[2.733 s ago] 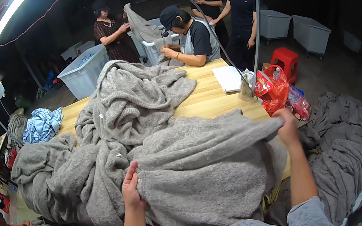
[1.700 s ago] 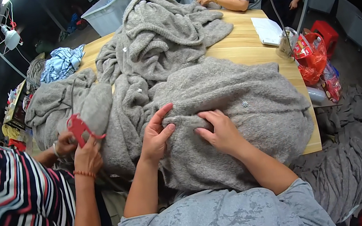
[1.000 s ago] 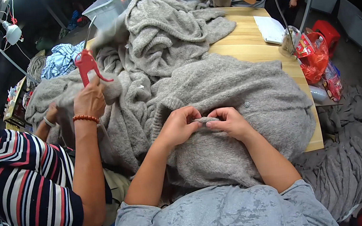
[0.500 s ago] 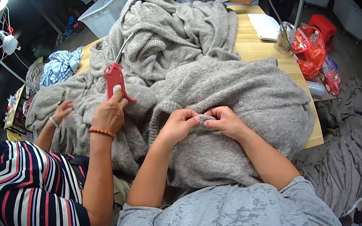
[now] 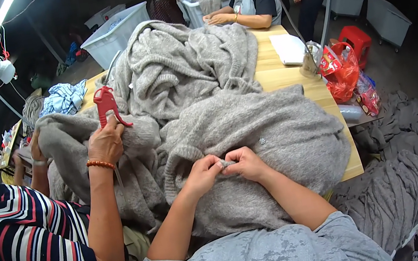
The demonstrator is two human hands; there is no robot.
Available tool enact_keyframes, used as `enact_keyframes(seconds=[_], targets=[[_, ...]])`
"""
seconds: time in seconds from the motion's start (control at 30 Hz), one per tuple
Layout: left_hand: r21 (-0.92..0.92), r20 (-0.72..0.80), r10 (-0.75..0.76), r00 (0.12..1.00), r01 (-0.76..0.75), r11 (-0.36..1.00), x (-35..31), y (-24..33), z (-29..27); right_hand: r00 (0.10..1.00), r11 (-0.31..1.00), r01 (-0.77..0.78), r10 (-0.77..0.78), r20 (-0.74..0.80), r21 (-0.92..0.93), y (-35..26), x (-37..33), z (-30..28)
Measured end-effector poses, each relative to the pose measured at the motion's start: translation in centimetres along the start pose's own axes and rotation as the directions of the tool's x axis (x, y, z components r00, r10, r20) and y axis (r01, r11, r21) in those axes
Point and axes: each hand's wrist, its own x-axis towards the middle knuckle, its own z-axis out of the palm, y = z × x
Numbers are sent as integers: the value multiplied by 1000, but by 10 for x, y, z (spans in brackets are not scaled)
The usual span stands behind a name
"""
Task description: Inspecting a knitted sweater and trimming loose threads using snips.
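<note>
A grey knitted sweater (image 5: 299,134) lies puffed up on the table in front of me, a ribbed edge (image 5: 173,165) curling up at its left. My left hand (image 5: 203,176) and my right hand (image 5: 247,164) meet over its near side, thumbs toward each other. Both are closed, pinching a small fold of the knit between their fingertips. Just left of my arm, a co-worker's hand (image 5: 105,143) grips a red air blow gun (image 5: 105,105), and that person's other hand holds up more grey knit (image 5: 62,137).
A large heap of grey knitwear (image 5: 173,53) covers the wooden table (image 5: 270,47) ahead. White paper (image 5: 288,49) and red plastic bags (image 5: 343,70) are at the right. Grey cloth (image 5: 396,176) is piled low on the right. Other people stand near pale bins (image 5: 116,35) beyond the table.
The view has shifted, so the scene sits lower and further left. The co-worker's far hand has lifted grey knit. My hands keep pinching the fold; a person across the table has lowered their hands.
</note>
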Motion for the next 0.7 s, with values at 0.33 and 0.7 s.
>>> enact_keyframes(seconds=[0.33,0.7], targets=[[425,131,477,869,-484,765,-20,13,-12,992,887,48,-97,-84,-459,-22,-20,10],[746,75,720,690,-518,419,-37,1,3,868,438,250,-496,0,-864,-39,4,17]])
